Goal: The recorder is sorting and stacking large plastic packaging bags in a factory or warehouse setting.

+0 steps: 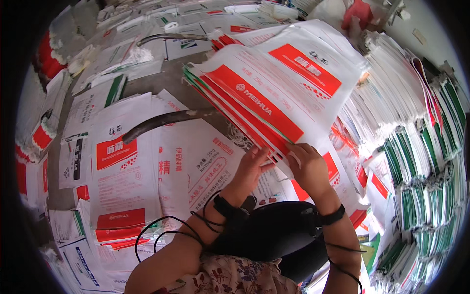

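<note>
Sack workshop or warehouse: printed woven sacks (122, 186) strewn over floor, bundled sack stacks (421, 196) piled alongside.

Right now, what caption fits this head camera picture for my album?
Left hand and right hand grip the near edge of a stack of red-and-white sacks.

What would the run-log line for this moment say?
left hand: fingers on near edge of sack stack | right hand: pinching same edge | stack: white-and-red, raised | floor: loose sacks
</note>
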